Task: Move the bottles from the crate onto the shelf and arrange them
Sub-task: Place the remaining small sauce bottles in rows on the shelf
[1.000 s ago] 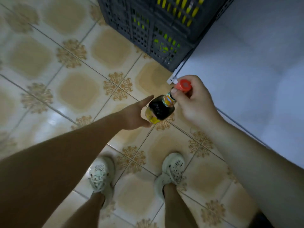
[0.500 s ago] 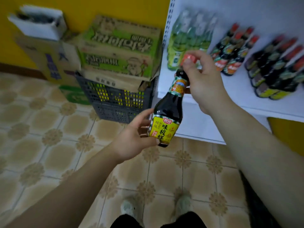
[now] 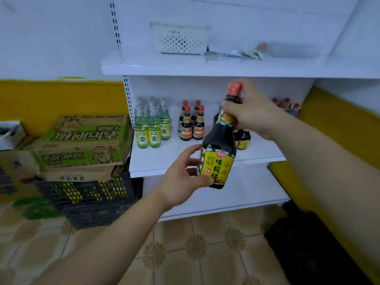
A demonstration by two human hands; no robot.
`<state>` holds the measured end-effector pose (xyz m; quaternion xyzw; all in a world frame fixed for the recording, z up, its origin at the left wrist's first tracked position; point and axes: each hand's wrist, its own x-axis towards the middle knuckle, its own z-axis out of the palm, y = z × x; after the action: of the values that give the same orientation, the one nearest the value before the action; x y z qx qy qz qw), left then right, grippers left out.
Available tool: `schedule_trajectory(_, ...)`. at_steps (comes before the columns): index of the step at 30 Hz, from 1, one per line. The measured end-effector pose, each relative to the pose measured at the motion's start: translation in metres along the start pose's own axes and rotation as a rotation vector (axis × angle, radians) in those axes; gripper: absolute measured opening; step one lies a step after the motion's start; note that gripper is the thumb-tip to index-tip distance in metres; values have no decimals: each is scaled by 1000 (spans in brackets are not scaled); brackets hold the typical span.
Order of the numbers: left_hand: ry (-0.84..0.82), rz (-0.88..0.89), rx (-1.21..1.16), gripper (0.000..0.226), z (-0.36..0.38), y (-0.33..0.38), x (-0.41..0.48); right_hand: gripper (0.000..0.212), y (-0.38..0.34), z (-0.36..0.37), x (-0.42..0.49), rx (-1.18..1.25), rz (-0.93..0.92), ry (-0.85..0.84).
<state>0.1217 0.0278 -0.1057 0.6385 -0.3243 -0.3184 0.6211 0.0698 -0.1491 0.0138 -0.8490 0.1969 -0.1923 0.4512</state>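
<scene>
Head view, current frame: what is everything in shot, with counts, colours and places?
held bottle: one, dark, red cap, yellow label, in front of the middle shelf
green bottles: five or six, pale green, middle shelf, left
small bottles: four, dark, red caps, right of the green ones
other dark bottles: count hidden, behind the held bottle
basket: one, white, upper shelf
shelf unit: one, white, against the wall
boxes: at least two, green-printed cardboard, stacked on the crate
crate: one, dark, floor left of the shelf unit
left grip: one, bare hand, round the held bottle's label
right grip: one, bare hand, round its neck
</scene>
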Motion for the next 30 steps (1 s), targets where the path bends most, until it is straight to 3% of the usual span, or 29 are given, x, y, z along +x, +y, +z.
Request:
schedule_trajectory(6,-123,59,-7,71,111,11,36,40,43,-109,-37,29,26,126)
schedule_trajectory(11,-193,53,27,74,162,7,58,44,83,-154,-44,31,80,235)
schedule_trajectory(18,-224,21,15,73,174,-11,105,64,120,-163,-15,-38,111,276)
schedule_trajectory(23,-234,10,5,73,167,-26,157,55,142,-158,28,-85,122,314)
schedule_trajectory(30,-192,-18,52,76,158,-51,225,52,173,-156,90,-106,81,197)
